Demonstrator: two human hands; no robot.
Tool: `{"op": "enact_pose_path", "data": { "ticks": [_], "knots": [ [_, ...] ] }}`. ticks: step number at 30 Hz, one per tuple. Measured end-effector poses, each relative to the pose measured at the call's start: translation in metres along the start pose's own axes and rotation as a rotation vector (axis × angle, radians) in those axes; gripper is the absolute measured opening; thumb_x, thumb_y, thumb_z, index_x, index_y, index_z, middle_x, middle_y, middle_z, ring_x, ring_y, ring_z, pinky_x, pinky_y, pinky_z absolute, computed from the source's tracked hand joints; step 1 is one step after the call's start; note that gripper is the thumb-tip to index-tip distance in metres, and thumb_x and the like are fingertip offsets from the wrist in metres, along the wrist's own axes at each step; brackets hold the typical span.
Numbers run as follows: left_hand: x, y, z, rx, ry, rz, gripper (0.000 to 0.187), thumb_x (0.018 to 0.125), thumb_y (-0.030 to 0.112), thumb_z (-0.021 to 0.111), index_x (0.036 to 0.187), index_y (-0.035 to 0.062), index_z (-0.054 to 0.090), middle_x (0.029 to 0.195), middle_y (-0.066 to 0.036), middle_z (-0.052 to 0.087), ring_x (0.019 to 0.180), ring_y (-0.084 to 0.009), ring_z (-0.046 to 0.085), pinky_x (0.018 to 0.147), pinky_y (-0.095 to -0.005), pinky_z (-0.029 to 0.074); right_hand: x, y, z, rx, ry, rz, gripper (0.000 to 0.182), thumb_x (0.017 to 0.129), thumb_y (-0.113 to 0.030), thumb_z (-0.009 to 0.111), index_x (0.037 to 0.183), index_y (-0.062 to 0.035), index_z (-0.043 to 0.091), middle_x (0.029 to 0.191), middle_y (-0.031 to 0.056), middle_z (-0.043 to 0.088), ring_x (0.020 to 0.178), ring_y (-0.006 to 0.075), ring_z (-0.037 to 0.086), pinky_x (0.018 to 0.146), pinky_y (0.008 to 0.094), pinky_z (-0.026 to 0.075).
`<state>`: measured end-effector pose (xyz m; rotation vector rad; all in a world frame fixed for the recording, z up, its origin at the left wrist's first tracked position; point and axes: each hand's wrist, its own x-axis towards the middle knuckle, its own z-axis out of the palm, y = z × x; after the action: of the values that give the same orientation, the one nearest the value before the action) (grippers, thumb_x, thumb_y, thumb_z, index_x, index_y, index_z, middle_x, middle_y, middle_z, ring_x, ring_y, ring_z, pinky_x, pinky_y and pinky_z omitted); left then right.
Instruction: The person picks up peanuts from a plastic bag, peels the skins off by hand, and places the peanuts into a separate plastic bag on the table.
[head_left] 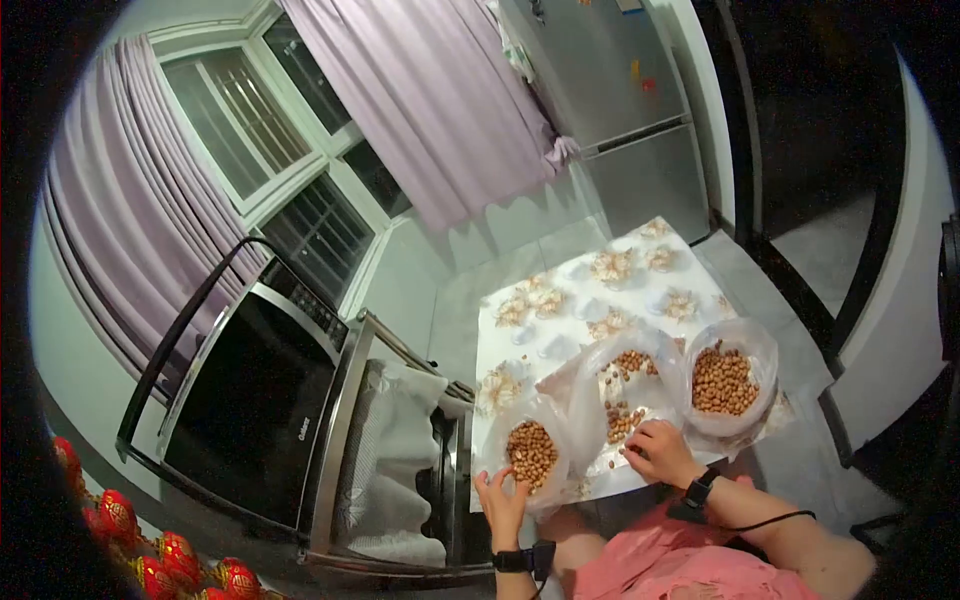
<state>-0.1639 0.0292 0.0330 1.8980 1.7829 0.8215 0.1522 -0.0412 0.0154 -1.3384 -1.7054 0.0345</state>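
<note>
My left hand [503,505] is at the near edge of the left plastic bag [492,443], its fingers apart and slightly curled beside the peanuts [532,455] inside. These are small, tan and roundish. My right hand [660,452] is over the near part of the middle plastic bag [588,390], fingers bent down and pressed together by some loose peanuts [622,420]. Whatever is between those fingertips is too small to make out. More peanuts [632,364] lie farther back in the middle bag. Another heap of peanuts [725,381] fills the right plastic bag [762,350].
The bags stand on a small table with a flowered white cover [570,280]. To the left, a black-fronted oven [260,400] sits on a metal rack [330,470]. A grey fridge [640,150] is behind the table. Red ornaments [150,560] hang at lower left.
</note>
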Motion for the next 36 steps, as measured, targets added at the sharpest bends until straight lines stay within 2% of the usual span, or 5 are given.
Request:
{"op": "enact_pose_path", "data": {
  "ticks": [9, 18, 21, 27, 36],
  "knots": [
    [0.028, 0.041, -0.01, -0.243, 0.289, 0.093, 0.04, 0.083, -0.006, 0.059, 0.123, -0.0052, 0.067, 0.124, -0.022, 0.069, 0.115, -0.035, 0.067, 0.101, -0.0423, 0.051, 0.001, -0.002, 0.0, 0.004, -0.029, 0.031, 0.013, 0.082, -0.016, 0.074, 0.083, -0.0057, 0.067, 0.088, 0.0093, 0.063, 0.085, 0.0302, 0.062, 0.078, 0.0429, 0.049],
    [0.003, 0.057, -0.011, -0.049, 0.204, 0.225, 0.033, 0.083, -0.001, 0.061, 0.115, -0.0005, 0.067, 0.14, -0.017, 0.06, 0.133, -0.0371, 0.051, 0.114, -0.0477, 0.035, 0.001, -0.004, -0.001, 0.002, -0.033, 0.047, 0.012, 0.084, -0.016, 0.073, 0.084, -0.006, 0.067, 0.088, 0.0091, 0.063, 0.087, 0.0298, 0.062, 0.08, 0.0423, 0.048],
    [-0.016, 0.083, -0.02, 0.123, 0.565, 0.354, 0.026, 0.082, -0.002, 0.066, 0.107, 0.0021, 0.068, 0.129, -0.017, 0.065, 0.124, -0.0346, 0.057, 0.109, -0.0475, 0.04, 0.001, -0.003, -0.001, -0.002, -0.048, 0.055, 0.012, 0.084, -0.016, 0.073, 0.085, -0.0063, 0.067, 0.089, 0.0091, 0.063, 0.087, 0.0297, 0.062, 0.08, 0.0423, 0.048],
    [-0.056, 0.12, 0.024, -0.332, -0.06, 0.567, 0.021, 0.083, -0.003, 0.068, 0.103, 0.0038, 0.07, 0.108, -0.015, 0.071, 0.104, -0.0341, 0.067, 0.092, -0.0374, 0.052, 0.002, -0.005, -0.002, -0.007, -0.047, 0.051, 0.012, 0.084, -0.017, 0.073, 0.084, -0.0063, 0.068, 0.088, 0.0087, 0.063, 0.086, 0.0294, 0.062, 0.078, 0.0425, 0.048],
    [-0.04, 0.102, 0.098, -0.223, -0.074, 0.477, 0.019, 0.085, 0.001, 0.07, 0.103, 0.0021, 0.068, 0.102, -0.014, 0.063, 0.089, -0.0344, 0.065, 0.079, -0.0412, 0.052, 0.0, -0.002, 0.001, -0.013, -0.034, 0.038, 0.013, 0.083, -0.017, 0.074, 0.085, -0.006, 0.068, 0.088, 0.0089, 0.063, 0.087, 0.0292, 0.063, 0.078, 0.0415, 0.048]
  ]
}}
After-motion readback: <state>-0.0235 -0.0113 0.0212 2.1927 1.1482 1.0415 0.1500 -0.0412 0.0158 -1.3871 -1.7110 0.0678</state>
